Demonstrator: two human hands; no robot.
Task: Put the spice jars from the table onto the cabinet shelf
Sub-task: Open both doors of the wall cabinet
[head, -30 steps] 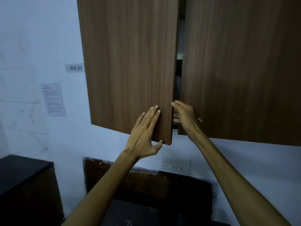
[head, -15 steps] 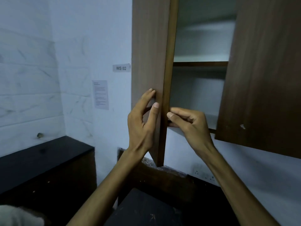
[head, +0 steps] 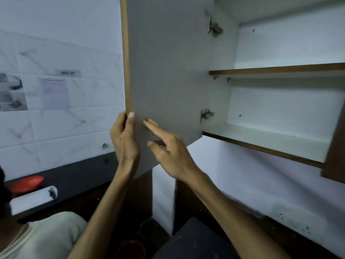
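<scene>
Holding the cabinet door (head: 168,62) wide open.
I'm gripping its free edge with my left hand (head: 124,139); my right hand (head: 168,148) is touching its inner face, fingers straight. Spice jars aren't showing; cabinet shelf (head: 270,136) sits right.

A small wall label (head: 68,73) reads roughly "WS 0…"; the paper notice (head: 54,94) is illegible.
</scene>
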